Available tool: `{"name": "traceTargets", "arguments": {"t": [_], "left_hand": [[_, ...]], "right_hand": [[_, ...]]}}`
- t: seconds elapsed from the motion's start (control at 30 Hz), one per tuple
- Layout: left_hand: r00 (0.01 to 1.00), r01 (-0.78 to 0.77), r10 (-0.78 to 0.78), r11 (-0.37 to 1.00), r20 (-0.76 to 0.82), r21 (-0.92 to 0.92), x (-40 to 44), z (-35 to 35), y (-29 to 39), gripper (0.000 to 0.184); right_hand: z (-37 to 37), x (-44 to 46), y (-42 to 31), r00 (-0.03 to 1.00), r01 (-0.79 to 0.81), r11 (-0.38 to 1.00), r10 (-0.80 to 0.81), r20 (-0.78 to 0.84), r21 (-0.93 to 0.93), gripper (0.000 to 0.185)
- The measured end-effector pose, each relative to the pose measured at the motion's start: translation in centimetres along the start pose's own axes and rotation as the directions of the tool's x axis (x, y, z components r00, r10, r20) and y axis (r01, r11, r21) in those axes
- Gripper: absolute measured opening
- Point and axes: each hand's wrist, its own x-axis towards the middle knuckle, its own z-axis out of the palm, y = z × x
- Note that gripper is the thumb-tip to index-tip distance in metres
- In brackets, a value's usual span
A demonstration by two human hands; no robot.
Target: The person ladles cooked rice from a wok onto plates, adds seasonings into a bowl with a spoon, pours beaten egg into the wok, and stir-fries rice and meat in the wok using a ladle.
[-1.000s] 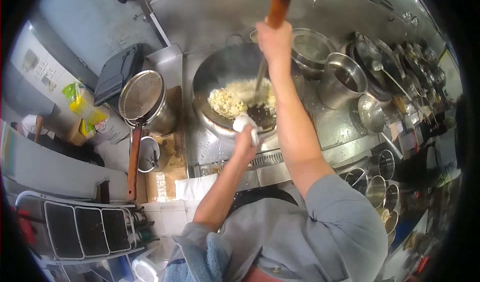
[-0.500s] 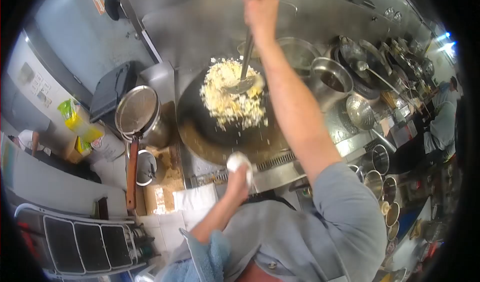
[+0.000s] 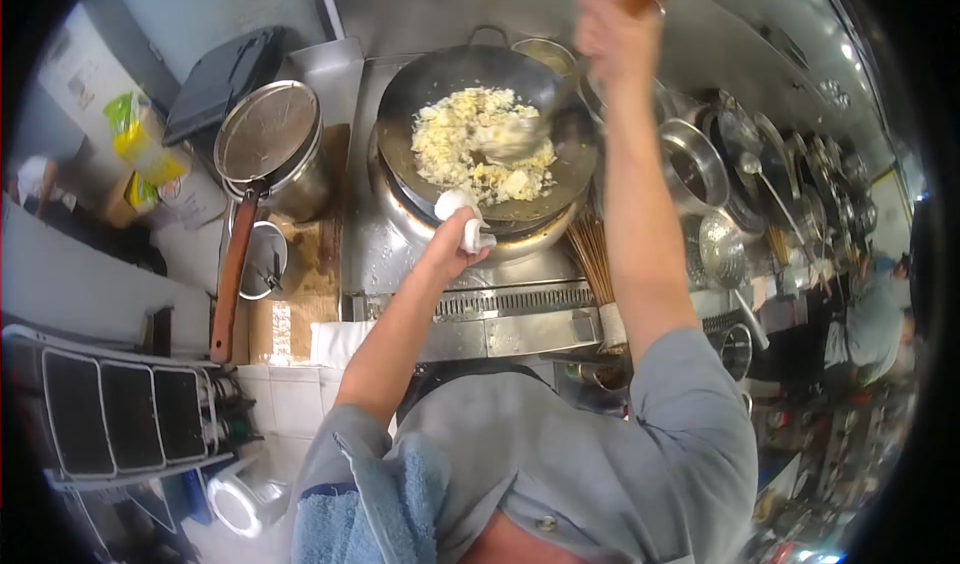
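A dark wok (image 3: 405, 79) is tilted above its burner ring (image 3: 545, 247), with a loop handle at its far side. Pale yellow-and-white food, which looks like fried rice with egg, (image 3: 450, 149) is heaped inside. At the near rim, my left hand (image 3: 452, 249) is closed on a folded white cloth (image 3: 457, 204); the rim or handle beneath is hidden. Up at the right, my right hand (image 3: 618, 39) wraps around the handle of a ladle (image 3: 512, 140). Its wooden end sticks out above my fist, and its bowl, blurred, rests among the food.
Left of the stove, a long-handled strainer (image 3: 268, 134) lies over a metal pot. Bamboo sticks (image 3: 590, 259) stand at the wok's right. Further right are a metal pot (image 3: 693, 169), a perforated skimmer (image 3: 722, 249) and stacked pans. Another person (image 3: 870, 319) stands at the far right.
The wok's near side has risen off the burner, and my left hand with the cloth has moved forward. The ladle has swept right through the food. My view has shifted too.
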Motion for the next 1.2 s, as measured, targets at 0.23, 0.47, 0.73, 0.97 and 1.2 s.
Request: {"name": "traceTargets", "arguments": {"t": [0.23,0.47,0.73,0.97,1.2], "left_hand": [[0.999,0.041,-0.041,0.999,0.018,0.032,-0.3,-0.6,-0.9,0.029],[1.000,-0.012,0.013,0.999,-0.014,0.040,-0.1,-0.2,-0.3,0.030],[1.000,0.025,-0.025,0.998,-0.004,0.051,-0.8,0.0,-0.1,0.030],[0.998,-0.002,0.001,1.000,0.067,0.014,0.3,-1.0,-0.4,0.032],[0.997,-0.047,0.046,0.999,0.057,0.012,0.1,-0.6,-0.6,0.035]], "right_hand": [[-2.0,2.7,5.2,0.985,0.163,0.976,-0.169,-0.034,-0.147,0.029],[2.1,5.3,7.9,0.992,-0.090,0.993,0.082,-0.099,-0.078,0.023],[4.2,5.0,7.2,0.986,-0.151,0.988,0.152,-0.072,0.019,0.026],[-2.3,8.9,6.9,0.965,-0.239,0.971,0.239,-0.112,0.018,0.025],[-6.0,5.9,4.8,0.923,-0.332,0.943,0.326,-0.206,0.003,0.031]]}}
